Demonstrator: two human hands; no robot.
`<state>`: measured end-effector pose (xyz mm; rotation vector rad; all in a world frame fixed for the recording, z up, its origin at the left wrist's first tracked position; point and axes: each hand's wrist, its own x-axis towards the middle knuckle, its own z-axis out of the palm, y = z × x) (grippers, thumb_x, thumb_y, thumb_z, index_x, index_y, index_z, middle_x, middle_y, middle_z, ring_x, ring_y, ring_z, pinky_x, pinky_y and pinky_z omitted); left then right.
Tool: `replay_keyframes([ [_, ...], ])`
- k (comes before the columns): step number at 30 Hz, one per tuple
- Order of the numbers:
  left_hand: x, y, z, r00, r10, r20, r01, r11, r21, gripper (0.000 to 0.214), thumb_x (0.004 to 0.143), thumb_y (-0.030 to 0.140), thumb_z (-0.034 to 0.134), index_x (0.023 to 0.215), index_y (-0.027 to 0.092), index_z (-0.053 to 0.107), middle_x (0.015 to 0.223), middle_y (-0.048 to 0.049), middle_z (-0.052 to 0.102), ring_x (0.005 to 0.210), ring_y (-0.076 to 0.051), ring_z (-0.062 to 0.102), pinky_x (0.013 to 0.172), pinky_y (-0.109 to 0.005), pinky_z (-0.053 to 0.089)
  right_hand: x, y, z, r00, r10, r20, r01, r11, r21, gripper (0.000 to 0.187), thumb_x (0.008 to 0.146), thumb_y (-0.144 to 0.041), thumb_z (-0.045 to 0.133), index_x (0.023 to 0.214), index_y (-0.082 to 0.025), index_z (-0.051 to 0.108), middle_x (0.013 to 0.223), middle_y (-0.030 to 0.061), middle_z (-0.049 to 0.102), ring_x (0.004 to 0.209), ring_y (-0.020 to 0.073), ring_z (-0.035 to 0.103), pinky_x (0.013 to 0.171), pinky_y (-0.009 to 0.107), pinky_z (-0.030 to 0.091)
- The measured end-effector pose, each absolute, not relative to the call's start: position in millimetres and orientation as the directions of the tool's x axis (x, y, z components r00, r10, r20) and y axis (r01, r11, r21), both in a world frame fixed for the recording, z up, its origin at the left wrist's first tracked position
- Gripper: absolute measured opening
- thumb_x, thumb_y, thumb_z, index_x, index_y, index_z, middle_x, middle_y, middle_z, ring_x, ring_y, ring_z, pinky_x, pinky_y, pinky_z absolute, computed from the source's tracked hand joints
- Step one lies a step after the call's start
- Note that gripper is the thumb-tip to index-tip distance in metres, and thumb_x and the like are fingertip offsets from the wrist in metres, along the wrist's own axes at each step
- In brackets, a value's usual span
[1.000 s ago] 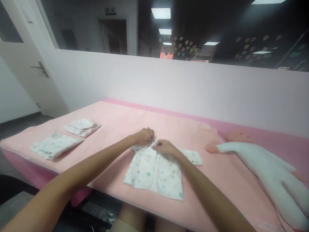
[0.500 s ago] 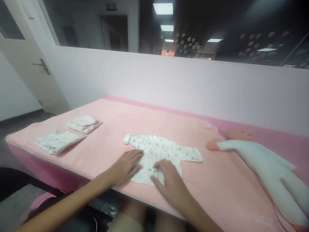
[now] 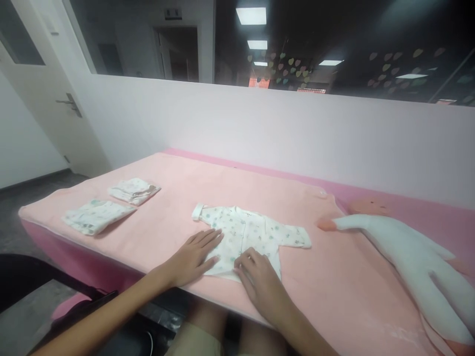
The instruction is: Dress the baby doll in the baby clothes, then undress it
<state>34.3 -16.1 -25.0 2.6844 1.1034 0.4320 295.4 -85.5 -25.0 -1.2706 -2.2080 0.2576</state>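
A small white baby shirt (image 3: pixel 252 232) with a coloured print lies spread flat on the pink blanket (image 3: pixel 193 183), sleeves out to both sides. My left hand (image 3: pixel 195 257) lies flat with fingers stretched out on the shirt's lower left hem. My right hand (image 3: pixel 260 279) rests palm down on the lower middle of the shirt, fingers slightly curled and pressing the fabric. Neither hand holds anything.
Two folded baby garments lie on the left of the blanket, one nearer (image 3: pixel 96 216) and one farther (image 3: pixel 134 190). A baby doll in a white suit (image 3: pixel 401 252) lies at the right. A white wall runs behind the table; a door stands at far left.
Both hands slid from the shirt's collar down to its lower hem, flattening it. In the last half second they barely moved.
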Motion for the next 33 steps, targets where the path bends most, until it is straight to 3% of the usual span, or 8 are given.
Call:
replay_keyframes([
  [4, 36, -16, -24, 0.68, 0.707, 0.194, 0.654, -0.705, 0.276, 0.063, 0.109, 0.049, 0.043, 0.168, 0.04, 0.025, 0.172, -0.0021, 0.034, 0.158, -0.027, 0.033, 0.128, -0.049, 0.028, 298, -85, -30, -0.527, 0.741, 0.415, 0.77, 0.624, -0.136, 0.016, 0.103, -0.012, 0.05, 0.095, -0.023, 0.059, 0.095, 0.0051, 0.063, 0.078, 0.0223, 0.057, 0.071, 0.037, 0.046],
  [6, 38, -15, -21, 0.687, 0.699, 0.199, 0.649, -0.713, 0.265, 0.06, 0.107, 0.044, 0.046, 0.165, 0.036, 0.034, 0.169, -0.0039, 0.04, 0.155, -0.028, 0.036, 0.127, -0.048, 0.029, 301, -88, -32, -0.57, 0.712, 0.41, 0.748, 0.656, -0.1, 0.016, 0.101, -0.01, 0.052, 0.094, -0.023, 0.058, 0.094, 0.005, 0.063, 0.082, 0.0237, 0.059, 0.073, 0.037, 0.045],
  [11, 58, -1, -8, 0.634, 0.718, 0.287, 0.682, -0.694, 0.231, 0.031, 0.095, 0.025, 0.053, 0.124, 0.023, 0.064, 0.137, -0.0101, 0.064, 0.13, -0.031, 0.053, 0.115, -0.052, 0.037, 316, -104, -29, -0.425, 0.799, 0.426, 0.761, 0.57, -0.309, 0.009, 0.102, -0.02, 0.057, 0.109, -0.024, 0.057, 0.108, 0.007, 0.064, 0.091, 0.0259, 0.06, 0.078, 0.041, 0.049],
  [16, 110, 50, 1, 0.643, 0.691, 0.331, 0.584, -0.722, 0.371, 0.029, 0.103, 0.034, 0.048, 0.126, 0.023, 0.061, 0.131, -0.0097, 0.065, 0.124, -0.029, 0.054, 0.107, -0.046, 0.044, 326, -110, -32, -0.327, 0.866, 0.377, 0.752, 0.481, -0.452, 0.007, 0.1, -0.025, 0.06, 0.105, -0.026, 0.056, 0.101, 0.0054, 0.063, 0.086, 0.025, 0.06, 0.076, 0.041, 0.053],
  [20, 161, 104, -1, 0.698, 0.687, 0.201, 0.534, -0.686, 0.494, 0.037, 0.101, 0.052, 0.053, 0.122, 0.022, 0.063, 0.128, -0.01, 0.068, 0.123, -0.03, 0.056, 0.107, -0.048, 0.041, 329, -111, -33, -0.324, 0.89, 0.322, 0.714, 0.453, -0.533, 0.005, 0.1, -0.029, 0.062, 0.103, -0.028, 0.058, 0.103, 0.0045, 0.065, 0.09, 0.0252, 0.063, 0.078, 0.041, 0.056],
  [23, 188, 131, -10, 0.746, 0.658, 0.105, 0.506, -0.662, 0.553, 0.039, 0.095, 0.06, 0.061, 0.107, 0.022, 0.064, 0.109, -0.0054, 0.074, 0.11, -0.028, 0.062, 0.11, -0.048, 0.037, 343, -109, -27, -0.277, 0.916, 0.289, 0.675, 0.4, -0.62, 0.007, 0.101, -0.035, 0.062, 0.107, -0.031, 0.061, 0.106, 0.0041, 0.068, 0.097, 0.0252, 0.066, 0.081, 0.039, 0.058],
  [27, 202, 142, -29, 0.728, 0.666, 0.16, 0.495, -0.673, 0.55, 0.031, 0.095, 0.053, 0.06, 0.097, 0.022, 0.059, 0.086, 0.0021, 0.067, 0.086, -0.02, 0.062, 0.111, -0.047, 0.033, 395, -79, -17, -0.045, 0.941, 0.334, 0.725, 0.261, -0.637, 0.018, 0.103, -0.042, 0.055, 0.112, -0.03, 0.065, 0.111, 0.0071, 0.071, 0.105, 0.028, 0.066, 0.093, 0.045, 0.055],
  [33, 199, 137, -44, 0.616, 0.739, 0.271, 0.535, -0.646, 0.545, 0.019, 0.099, 0.042, 0.051, 0.1, 0.024, 0.054, 0.083, 0.0029, 0.06, 0.089, -0.02, 0.058, 0.104, -0.043, 0.038, 489, 4, -29, 0.19, 0.945, 0.264, 0.778, 0.019, -0.628, 0.043, 0.098, -0.056, 0.054, 0.127, -0.025, 0.063, 0.126, 0.0108, 0.067, 0.115, 0.0296, 0.063, 0.095, 0.044, 0.051],
])
